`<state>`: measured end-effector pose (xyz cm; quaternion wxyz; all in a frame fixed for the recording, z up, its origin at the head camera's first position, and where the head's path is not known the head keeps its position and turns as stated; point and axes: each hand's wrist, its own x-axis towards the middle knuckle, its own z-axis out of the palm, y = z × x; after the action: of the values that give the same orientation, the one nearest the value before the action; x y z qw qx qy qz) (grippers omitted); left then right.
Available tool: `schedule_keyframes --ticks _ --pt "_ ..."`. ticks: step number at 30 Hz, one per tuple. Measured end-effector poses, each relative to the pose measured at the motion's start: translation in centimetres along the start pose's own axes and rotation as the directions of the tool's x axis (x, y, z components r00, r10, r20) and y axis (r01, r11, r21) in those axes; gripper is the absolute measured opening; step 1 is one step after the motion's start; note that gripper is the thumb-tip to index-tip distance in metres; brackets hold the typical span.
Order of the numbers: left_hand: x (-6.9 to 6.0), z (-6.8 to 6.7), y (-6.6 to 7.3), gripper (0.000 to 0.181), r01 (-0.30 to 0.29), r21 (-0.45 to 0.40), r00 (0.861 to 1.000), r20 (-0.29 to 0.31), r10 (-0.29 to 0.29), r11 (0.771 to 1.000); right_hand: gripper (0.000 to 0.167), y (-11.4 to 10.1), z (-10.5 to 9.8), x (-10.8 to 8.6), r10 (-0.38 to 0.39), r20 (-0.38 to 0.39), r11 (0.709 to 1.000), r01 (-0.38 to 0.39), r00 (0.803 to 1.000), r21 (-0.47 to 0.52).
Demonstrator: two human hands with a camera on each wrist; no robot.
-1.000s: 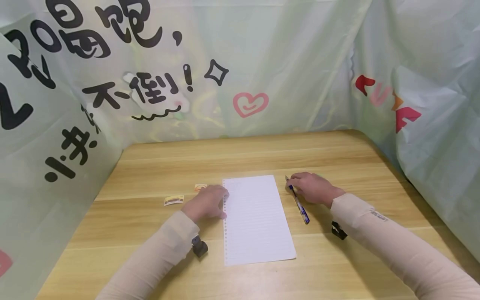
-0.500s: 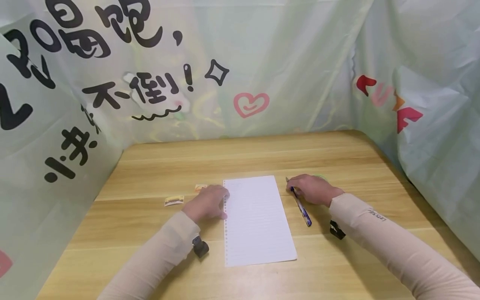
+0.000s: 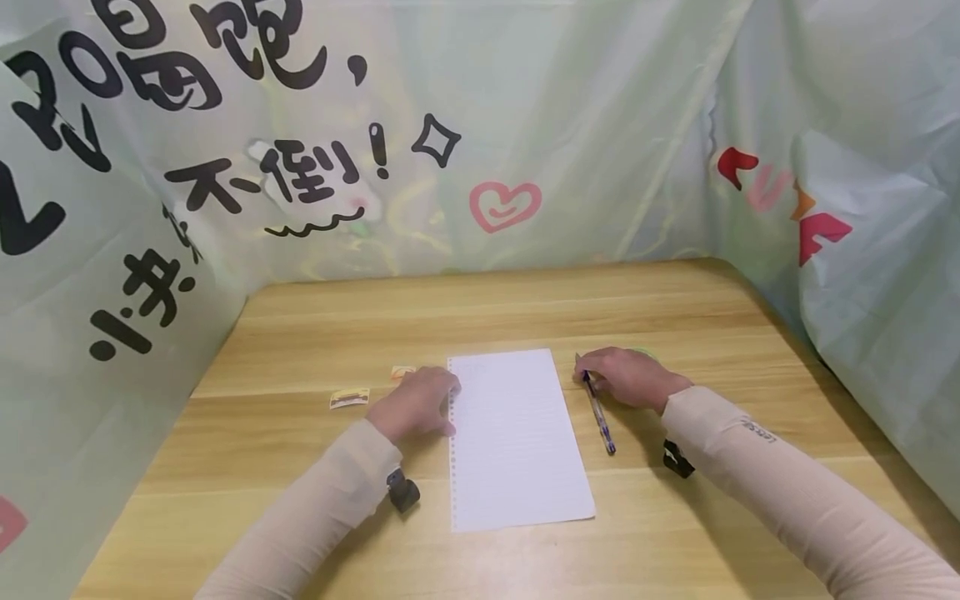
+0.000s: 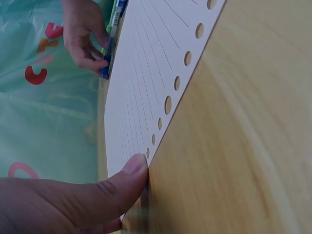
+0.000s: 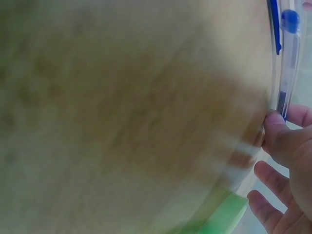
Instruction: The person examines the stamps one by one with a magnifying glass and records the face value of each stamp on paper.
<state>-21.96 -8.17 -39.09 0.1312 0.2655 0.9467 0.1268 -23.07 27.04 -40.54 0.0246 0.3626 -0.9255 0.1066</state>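
A white lined sheet [image 3: 517, 442] with punched holes lies on the table, its holed edge to the left. My left hand [image 3: 415, 404] rests at that edge, thumb and fingers apart; in the left wrist view its thumb [image 4: 122, 183] touches the sheet's border. To the right of the sheet my right hand [image 3: 630, 377] pinches a clear and blue pen [image 3: 600, 417] close to its far end. The right wrist view shows the pen [image 5: 288, 58] between thumb and index finger, the other fingers of the right hand [image 5: 297, 151] loose.
Two small printed pieces lie left of the sheet, one [image 3: 349, 398] in full view, the other [image 3: 402, 372] beside the left hand. A green item [image 3: 643, 352] is partly hidden behind the right hand. Printed curtains [image 3: 585, 125] stand around the wooden table [image 3: 480, 317].
The pen's near end has moved down a little, then swung slightly left. My right hand has shifted slightly, and the green item behind it has come into view. The left hand stays at the sheet's edge.
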Motion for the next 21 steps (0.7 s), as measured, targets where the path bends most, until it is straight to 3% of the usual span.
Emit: schedule_keyframes --ticks 16,21 --pt "0.17 -0.22 -0.08 0.049 -0.004 0.013 1.0 0.005 0.004 1.0 0.027 0.31 0.29 -0.06 -0.036 -0.057 0.999 0.035 0.998 -0.021" --pt "-0.02 -0.18 0.04 0.055 0.004 0.007 1.0 0.008 -0.004 1.0 0.024 0.43 0.33 -0.12 -0.016 -0.043 1.0 0.016 0.999 0.005"
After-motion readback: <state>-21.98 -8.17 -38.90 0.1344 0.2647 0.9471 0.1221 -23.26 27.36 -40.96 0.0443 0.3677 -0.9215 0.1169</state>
